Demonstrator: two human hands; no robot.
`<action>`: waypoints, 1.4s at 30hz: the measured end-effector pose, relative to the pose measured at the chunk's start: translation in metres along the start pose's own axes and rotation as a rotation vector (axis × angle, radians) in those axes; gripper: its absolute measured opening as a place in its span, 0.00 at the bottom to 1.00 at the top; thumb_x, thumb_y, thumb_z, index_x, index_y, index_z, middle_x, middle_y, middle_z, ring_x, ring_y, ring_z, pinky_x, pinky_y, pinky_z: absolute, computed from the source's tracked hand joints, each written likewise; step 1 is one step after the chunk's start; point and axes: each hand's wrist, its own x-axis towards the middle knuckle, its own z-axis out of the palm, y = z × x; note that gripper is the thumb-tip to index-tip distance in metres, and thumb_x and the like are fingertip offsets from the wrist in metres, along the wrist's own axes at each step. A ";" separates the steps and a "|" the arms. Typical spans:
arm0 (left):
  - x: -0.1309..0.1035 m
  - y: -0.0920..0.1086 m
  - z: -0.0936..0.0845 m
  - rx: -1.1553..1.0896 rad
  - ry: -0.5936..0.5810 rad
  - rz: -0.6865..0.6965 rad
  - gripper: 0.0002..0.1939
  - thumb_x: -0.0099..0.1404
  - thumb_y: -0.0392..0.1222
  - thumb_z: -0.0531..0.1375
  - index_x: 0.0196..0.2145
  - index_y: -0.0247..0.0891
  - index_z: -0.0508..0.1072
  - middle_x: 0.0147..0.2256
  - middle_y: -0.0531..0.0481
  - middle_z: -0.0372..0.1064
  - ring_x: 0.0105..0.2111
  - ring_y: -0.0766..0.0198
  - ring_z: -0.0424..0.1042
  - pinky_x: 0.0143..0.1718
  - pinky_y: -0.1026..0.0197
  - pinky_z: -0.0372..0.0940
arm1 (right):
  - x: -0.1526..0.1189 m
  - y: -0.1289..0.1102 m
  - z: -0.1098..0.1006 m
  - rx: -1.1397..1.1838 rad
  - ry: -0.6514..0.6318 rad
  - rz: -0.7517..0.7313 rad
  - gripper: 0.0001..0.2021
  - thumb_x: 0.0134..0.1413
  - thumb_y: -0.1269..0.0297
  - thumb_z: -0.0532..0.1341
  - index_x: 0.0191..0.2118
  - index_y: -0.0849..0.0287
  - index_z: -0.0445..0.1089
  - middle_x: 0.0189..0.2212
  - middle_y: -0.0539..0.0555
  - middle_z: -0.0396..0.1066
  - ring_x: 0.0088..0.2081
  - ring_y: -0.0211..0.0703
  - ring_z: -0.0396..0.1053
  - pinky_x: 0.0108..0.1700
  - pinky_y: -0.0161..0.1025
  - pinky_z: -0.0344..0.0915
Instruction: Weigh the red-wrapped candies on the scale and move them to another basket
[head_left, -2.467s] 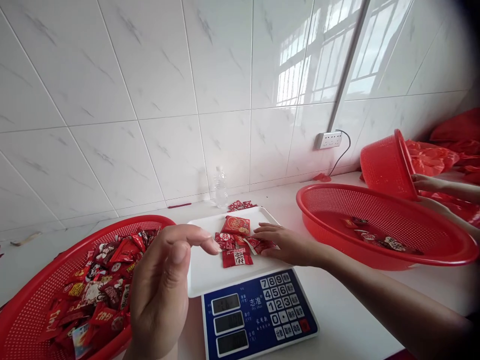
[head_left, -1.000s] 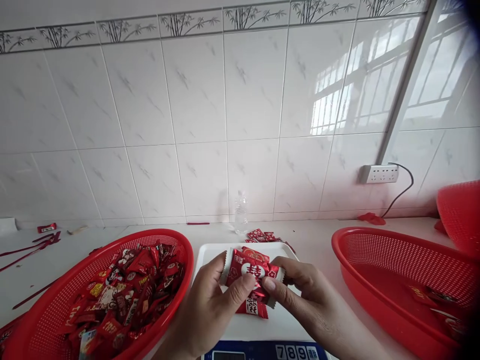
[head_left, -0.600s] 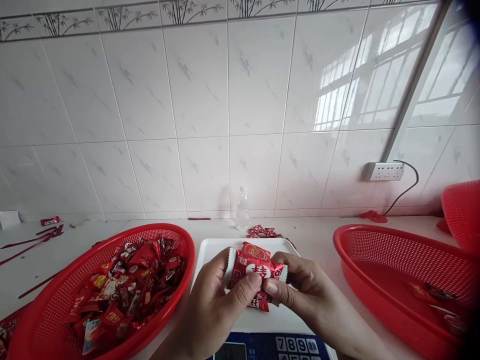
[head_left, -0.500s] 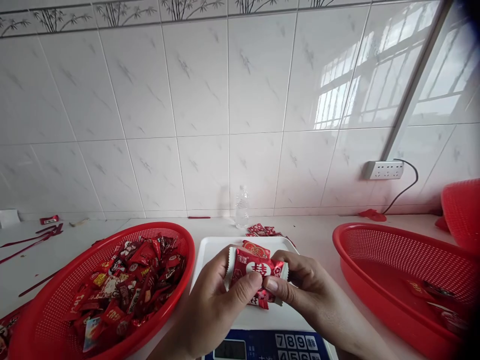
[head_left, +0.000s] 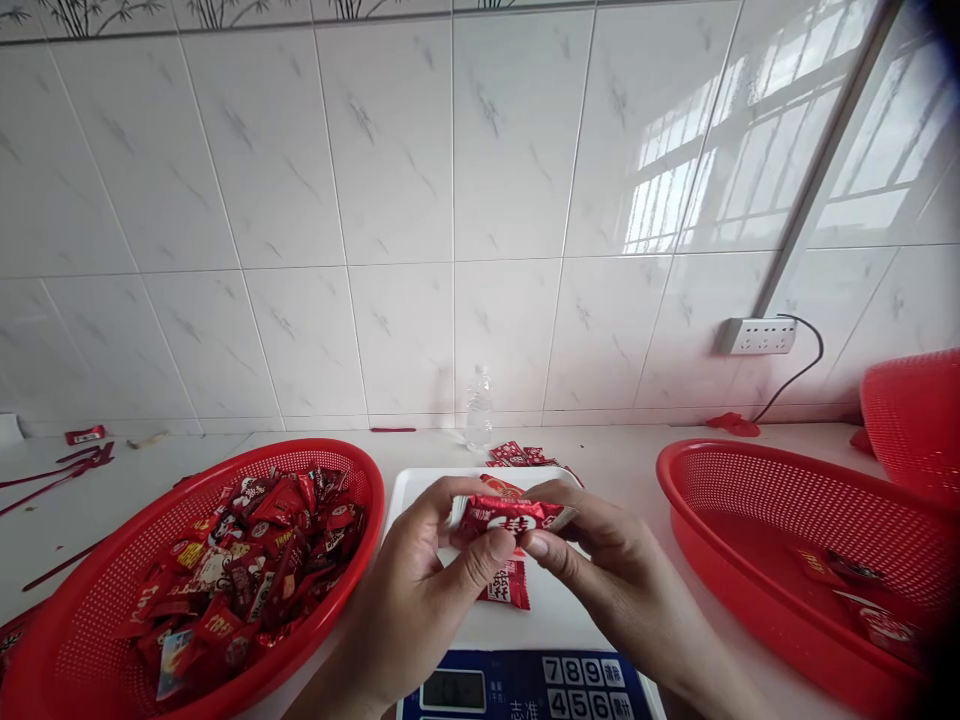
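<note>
Between my two hands is a red wrapped candy (head_left: 504,512) with pale crimped ends and white lettering. My left hand (head_left: 442,570) pinches its left part, thumb on the near face. My right hand (head_left: 600,565) pinches its right part the same way. Both hands hover over the white pan (head_left: 431,490) of a digital scale with a blue keypad (head_left: 525,690). On the pan under the hands lie another red candy packet (head_left: 510,585) and, behind, a red packet (head_left: 501,486) partly covered by the held candy.
At left stands a red mesh basket (head_left: 360,480) heaped with wrapped candies (head_left: 262,540). A second red basket (head_left: 675,470) at right holds a few packets. A clear bottle (head_left: 479,410) and red packets (head_left: 521,455) sit behind the scale. A power strip (head_left: 761,336) is on the tiled wall.
The held candy has tipped, so its front face now looks narrower and more edge-on. More of the packet beneath shows. The whole view has shifted slightly.
</note>
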 end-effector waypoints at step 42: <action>-0.005 0.005 0.005 0.057 0.071 0.095 0.07 0.70 0.44 0.57 0.42 0.43 0.73 0.38 0.51 0.74 0.38 0.65 0.71 0.40 0.65 0.66 | -0.005 -0.006 0.002 0.068 0.149 0.018 0.08 0.60 0.57 0.60 0.38 0.55 0.71 0.33 0.53 0.72 0.34 0.40 0.69 0.34 0.38 0.69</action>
